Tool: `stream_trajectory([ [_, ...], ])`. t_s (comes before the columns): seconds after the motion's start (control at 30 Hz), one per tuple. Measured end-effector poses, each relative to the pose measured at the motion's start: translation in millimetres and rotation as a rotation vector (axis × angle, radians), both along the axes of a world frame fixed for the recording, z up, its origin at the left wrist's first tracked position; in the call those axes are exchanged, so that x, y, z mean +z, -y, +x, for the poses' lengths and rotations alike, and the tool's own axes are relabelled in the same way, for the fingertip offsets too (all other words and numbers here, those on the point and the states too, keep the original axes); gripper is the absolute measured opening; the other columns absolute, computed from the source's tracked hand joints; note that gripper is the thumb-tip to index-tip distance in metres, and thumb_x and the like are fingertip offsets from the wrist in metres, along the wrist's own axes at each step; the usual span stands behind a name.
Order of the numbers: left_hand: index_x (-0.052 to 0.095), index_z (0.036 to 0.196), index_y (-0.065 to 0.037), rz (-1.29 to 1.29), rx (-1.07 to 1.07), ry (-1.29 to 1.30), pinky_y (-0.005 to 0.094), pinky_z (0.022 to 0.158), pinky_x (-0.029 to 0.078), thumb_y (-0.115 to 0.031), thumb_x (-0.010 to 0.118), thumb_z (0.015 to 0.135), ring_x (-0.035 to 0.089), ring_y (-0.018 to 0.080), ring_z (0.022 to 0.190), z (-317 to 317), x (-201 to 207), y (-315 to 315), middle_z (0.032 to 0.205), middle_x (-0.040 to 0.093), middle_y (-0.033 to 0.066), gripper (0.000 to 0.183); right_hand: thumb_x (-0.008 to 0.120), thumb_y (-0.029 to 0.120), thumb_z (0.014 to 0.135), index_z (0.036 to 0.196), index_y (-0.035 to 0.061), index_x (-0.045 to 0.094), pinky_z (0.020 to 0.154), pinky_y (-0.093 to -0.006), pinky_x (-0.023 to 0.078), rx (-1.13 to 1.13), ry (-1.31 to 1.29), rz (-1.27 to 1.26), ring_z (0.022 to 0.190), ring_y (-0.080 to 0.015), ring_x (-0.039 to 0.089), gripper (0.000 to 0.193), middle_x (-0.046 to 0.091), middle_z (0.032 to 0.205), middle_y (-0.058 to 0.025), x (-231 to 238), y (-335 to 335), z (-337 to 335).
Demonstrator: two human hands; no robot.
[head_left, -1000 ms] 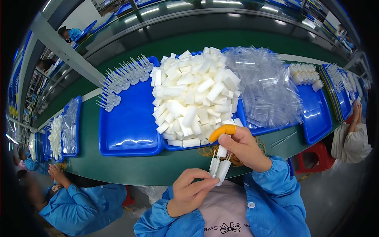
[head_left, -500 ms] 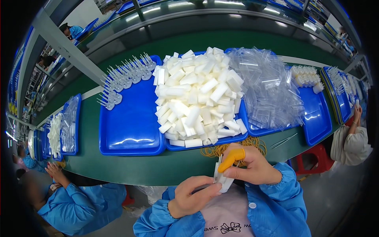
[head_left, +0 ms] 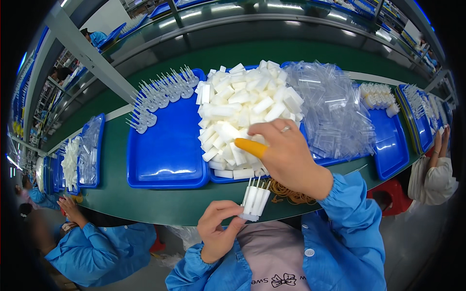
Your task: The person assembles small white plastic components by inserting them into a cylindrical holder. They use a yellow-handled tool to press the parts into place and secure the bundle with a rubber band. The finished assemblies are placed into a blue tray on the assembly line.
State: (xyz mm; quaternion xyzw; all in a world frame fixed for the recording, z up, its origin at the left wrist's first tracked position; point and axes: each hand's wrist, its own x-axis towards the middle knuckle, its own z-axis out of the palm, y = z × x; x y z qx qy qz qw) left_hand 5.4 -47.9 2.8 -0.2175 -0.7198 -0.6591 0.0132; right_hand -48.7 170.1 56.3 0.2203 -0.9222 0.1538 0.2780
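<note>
My left hand (head_left: 219, 228) pinches a clear plastic base with upright prongs (head_left: 251, 217) between thumb and fingers, above the table's near edge. White foam blocks (head_left: 256, 199) sit upright side by side on its prongs, whose thin tips stick out above them. My right hand (head_left: 286, 154), with a yellow finger cot (head_left: 251, 147) on one finger, reaches over the heap of white foam blocks (head_left: 242, 104). Its fingers are apart and their tips are at the blocks; nothing plainly shows in its grip.
A blue tray (head_left: 167, 162) at left carries pronged clear bases (head_left: 158, 94) along its far side. Clear plastic sleeves (head_left: 335, 111) pile up at right, beside a tray (head_left: 391, 150) with foam-filled pieces (head_left: 377, 97). Yellow rubber bands (head_left: 291, 194) lie near me. A co-worker (head_left: 102, 252) sits at left.
My right hand has left the pronged base and moved up over the foam heap. My left hand still holds the base, now tilted so its foam blocks show.
</note>
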Motion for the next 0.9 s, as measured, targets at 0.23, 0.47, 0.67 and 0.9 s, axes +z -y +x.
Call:
stream_trajectory([
  [0.23, 0.071, 0.092, -0.005, -0.138, 0.129, -0.059, 0.0276, 0.068, 0.047, 0.004, 0.071, 0.070, 0.058, 0.0191, 0.078, 3, 3, 8, 0.090, 0.062, 0.0083, 0.023, 0.064, 0.003, 0.070, 0.099, 0.0048, 0.063, 0.075, -0.0346, 0.045, 0.063, 0.068, -0.058, 0.085, -0.0243, 0.057, 0.029, 0.058, 0.098, -0.0084, -10, -3, -10],
  [0.47, 0.073, 0.092, -0.013, -0.272, 0.007, -0.490, 0.0300, 0.067, 0.046, 0.004, 0.072, 0.056, 0.058, 0.0204, 0.077, 4, 8, 6, 0.089, 0.062, 0.0023, 0.040, 0.061, 0.004, 0.084, 0.114, 0.0005, 0.055, 0.080, -0.0225, 0.047, 0.179, 0.725, -1.289, 0.090, -0.0085, 0.058, 0.031, 0.059, 0.102, -0.0046, -6, -7, 34],
  [0.67, 0.071, 0.084, -0.011, -0.262, -0.038, -0.521, 0.0296, 0.064, 0.047, 0.006, 0.073, 0.053, 0.058, 0.0218, 0.076, 4, 12, -4, 0.086, 0.062, 0.0050, 0.035, 0.060, 0.003, 0.087, 0.122, -0.0026, 0.048, 0.081, -0.0227, 0.047, 0.284, 0.977, -1.515, 0.092, -0.0092, 0.058, 0.038, 0.059, 0.102, -0.0049, -3, -5, 41],
  [0.9, 0.072, 0.083, -0.012, -0.289, -0.076, -0.525, 0.0299, 0.062, 0.047, 0.004, 0.074, 0.053, 0.059, 0.0215, 0.074, 4, 15, -7, 0.085, 0.063, 0.0037, 0.034, 0.063, 0.010, 0.086, 0.107, 0.0006, 0.062, 0.080, -0.0237, 0.047, 0.300, 0.965, -1.192, 0.088, -0.0089, 0.058, 0.023, 0.063, 0.096, -0.0040, -5, -25, 38],
])
